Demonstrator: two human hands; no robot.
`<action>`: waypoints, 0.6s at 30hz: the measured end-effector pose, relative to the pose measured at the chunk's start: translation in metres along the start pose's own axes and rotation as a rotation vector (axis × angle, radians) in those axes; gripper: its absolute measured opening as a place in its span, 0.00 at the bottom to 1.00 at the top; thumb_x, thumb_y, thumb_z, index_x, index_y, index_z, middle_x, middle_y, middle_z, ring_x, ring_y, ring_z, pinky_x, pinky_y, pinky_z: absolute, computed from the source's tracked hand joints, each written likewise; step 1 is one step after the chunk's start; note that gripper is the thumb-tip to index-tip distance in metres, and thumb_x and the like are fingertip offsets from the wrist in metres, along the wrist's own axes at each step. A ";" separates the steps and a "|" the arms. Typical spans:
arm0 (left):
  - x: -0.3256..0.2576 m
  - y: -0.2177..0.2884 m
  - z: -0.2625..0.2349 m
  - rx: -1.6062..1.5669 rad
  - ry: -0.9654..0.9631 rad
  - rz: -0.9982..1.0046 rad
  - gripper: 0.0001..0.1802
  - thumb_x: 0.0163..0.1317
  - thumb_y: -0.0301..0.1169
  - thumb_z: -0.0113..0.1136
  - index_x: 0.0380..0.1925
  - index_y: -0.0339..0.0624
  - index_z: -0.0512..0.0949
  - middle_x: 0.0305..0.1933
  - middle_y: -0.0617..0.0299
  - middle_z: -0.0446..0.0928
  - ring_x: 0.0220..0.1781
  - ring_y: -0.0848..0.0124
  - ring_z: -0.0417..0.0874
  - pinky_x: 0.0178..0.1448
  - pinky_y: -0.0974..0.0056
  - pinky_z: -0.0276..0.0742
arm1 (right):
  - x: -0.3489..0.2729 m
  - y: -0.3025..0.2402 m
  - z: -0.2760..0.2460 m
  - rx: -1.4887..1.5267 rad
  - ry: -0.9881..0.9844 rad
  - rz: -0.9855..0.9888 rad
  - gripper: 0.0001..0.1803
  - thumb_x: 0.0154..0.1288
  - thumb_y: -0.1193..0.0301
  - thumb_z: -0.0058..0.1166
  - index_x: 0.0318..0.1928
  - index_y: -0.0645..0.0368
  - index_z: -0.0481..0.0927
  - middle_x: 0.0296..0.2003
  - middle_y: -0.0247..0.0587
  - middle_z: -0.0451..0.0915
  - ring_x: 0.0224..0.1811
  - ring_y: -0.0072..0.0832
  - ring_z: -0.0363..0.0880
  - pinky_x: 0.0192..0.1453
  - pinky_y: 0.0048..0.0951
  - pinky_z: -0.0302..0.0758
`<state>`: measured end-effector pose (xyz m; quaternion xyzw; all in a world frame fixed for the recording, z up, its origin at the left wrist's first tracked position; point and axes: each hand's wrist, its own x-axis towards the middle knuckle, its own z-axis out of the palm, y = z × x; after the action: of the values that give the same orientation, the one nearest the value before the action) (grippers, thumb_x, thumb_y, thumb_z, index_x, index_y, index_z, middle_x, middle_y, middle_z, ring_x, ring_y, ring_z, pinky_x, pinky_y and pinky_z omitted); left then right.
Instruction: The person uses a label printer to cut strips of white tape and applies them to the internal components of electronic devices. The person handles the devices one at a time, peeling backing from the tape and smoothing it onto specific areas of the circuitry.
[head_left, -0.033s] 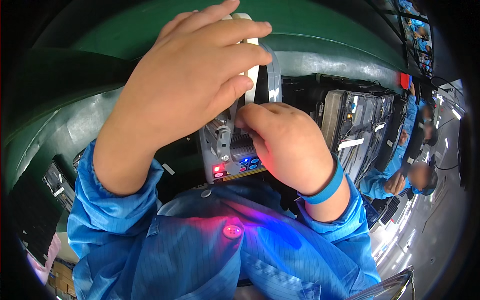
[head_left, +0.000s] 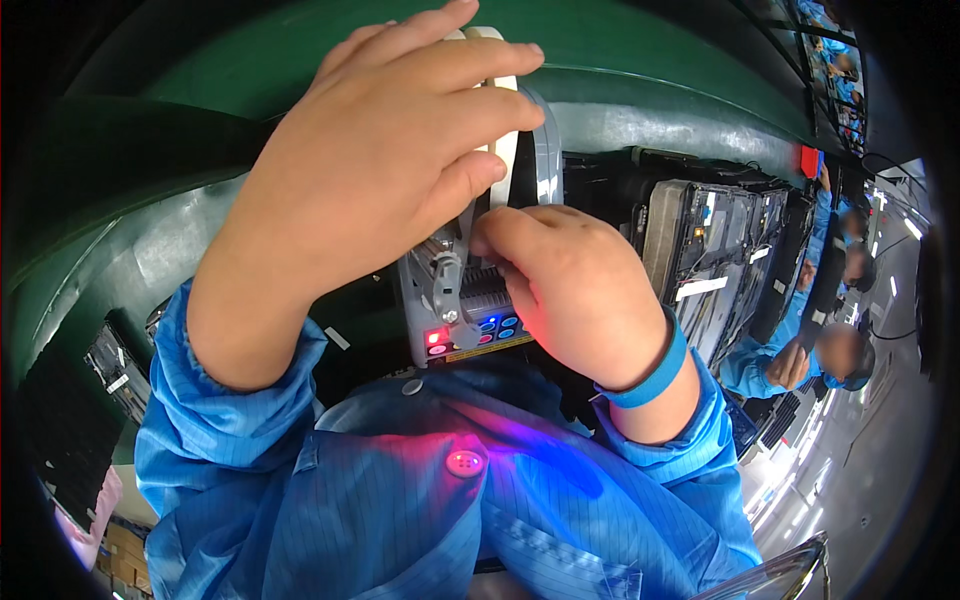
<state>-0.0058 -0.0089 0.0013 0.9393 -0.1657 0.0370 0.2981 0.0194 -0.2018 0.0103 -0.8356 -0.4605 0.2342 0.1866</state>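
Observation:
A grey tape dispenser point(head_left: 487, 298) with lit red and blue buttons stands in front of my chest. White ring-shaped rolls, apparently tape point(head_left: 505, 188), sit upright in its back part. My left hand point(head_left: 365, 165) lies over these rolls from the left, fingers stretched and apart. Lower down, at the right of the grey metal lever point(head_left: 447, 285), my right hand point(head_left: 585, 285) is closed, thumb and forefinger brought together inside the dispenser. What those fingertips hold, if anything, is hidden. A blue band point(head_left: 652, 378) circles my right wrist.
Black electronic panels in frames point(head_left: 720, 250) stand stacked to the right. Another dark panel point(head_left: 120, 370) lies at the left. A green surface point(head_left: 640, 40) spans the back. A co-worker in a blue sleeve point(head_left: 750, 365) sits farther right. A small white strip point(head_left: 337, 338) lies near my left cuff.

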 end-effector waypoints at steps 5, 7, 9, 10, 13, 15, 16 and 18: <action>-0.003 -0.003 0.009 -0.017 0.131 0.093 0.15 0.57 0.36 0.56 0.43 0.45 0.80 0.59 0.56 0.72 0.66 0.46 0.64 0.62 0.47 0.63 | 0.000 -0.001 0.000 0.004 0.026 -0.002 0.08 0.50 0.77 0.49 0.34 0.59 0.73 0.25 0.44 0.75 0.32 0.43 0.77 0.36 0.40 0.74; -0.002 -0.003 0.009 -0.018 0.123 0.091 0.15 0.58 0.37 0.55 0.43 0.45 0.80 0.59 0.56 0.72 0.66 0.46 0.63 0.62 0.47 0.63 | 0.001 -0.001 0.001 -0.002 0.037 -0.006 0.08 0.50 0.77 0.49 0.34 0.58 0.73 0.25 0.44 0.75 0.32 0.42 0.77 0.36 0.40 0.74; 0.000 -0.009 0.017 -0.007 0.211 0.171 0.15 0.58 0.37 0.55 0.43 0.46 0.80 0.59 0.56 0.72 0.66 0.46 0.63 0.62 0.47 0.63 | 0.003 -0.002 0.000 -0.017 0.041 -0.025 0.08 0.49 0.77 0.49 0.33 0.58 0.73 0.25 0.43 0.76 0.32 0.42 0.77 0.35 0.40 0.74; 0.002 -0.017 0.026 0.008 0.307 0.253 0.15 0.58 0.37 0.55 0.43 0.46 0.80 0.59 0.56 0.72 0.66 0.46 0.63 0.62 0.47 0.63 | 0.003 -0.003 -0.001 -0.016 0.035 -0.023 0.07 0.49 0.76 0.49 0.33 0.58 0.73 0.25 0.44 0.76 0.32 0.42 0.78 0.35 0.40 0.74; 0.008 -0.045 0.058 0.007 0.500 0.412 0.14 0.57 0.36 0.55 0.43 0.47 0.80 0.59 0.56 0.72 0.66 0.45 0.63 0.61 0.47 0.64 | 0.003 -0.005 -0.002 -0.009 0.000 0.010 0.06 0.51 0.76 0.49 0.32 0.57 0.73 0.25 0.45 0.77 0.32 0.43 0.78 0.34 0.41 0.74; 0.000 -0.010 0.016 -0.056 0.168 0.141 0.14 0.57 0.36 0.56 0.42 0.47 0.81 0.58 0.57 0.72 0.66 0.45 0.64 0.61 0.48 0.65 | 0.000 -0.006 -0.003 0.010 -0.045 0.063 0.05 0.51 0.75 0.49 0.32 0.57 0.73 0.25 0.46 0.77 0.30 0.45 0.79 0.32 0.42 0.74; -0.002 -0.001 0.005 -0.061 0.039 0.039 0.14 0.56 0.35 0.56 0.42 0.47 0.81 0.58 0.57 0.72 0.65 0.45 0.64 0.60 0.48 0.65 | 0.000 -0.005 -0.003 0.021 -0.060 0.073 0.05 0.52 0.75 0.49 0.32 0.57 0.74 0.24 0.47 0.77 0.29 0.45 0.79 0.32 0.42 0.74; -0.002 -0.001 0.003 -0.038 -0.030 0.017 0.14 0.56 0.34 0.57 0.42 0.48 0.81 0.58 0.58 0.72 0.65 0.46 0.64 0.59 0.49 0.66 | -0.001 -0.003 -0.003 0.043 -0.089 0.091 0.05 0.53 0.75 0.49 0.33 0.58 0.74 0.23 0.49 0.78 0.28 0.47 0.79 0.30 0.43 0.74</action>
<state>-0.0080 -0.0093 -0.0021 0.9325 -0.1790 0.0222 0.3130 0.0181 -0.2017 0.0146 -0.8403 -0.4248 0.2891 0.1729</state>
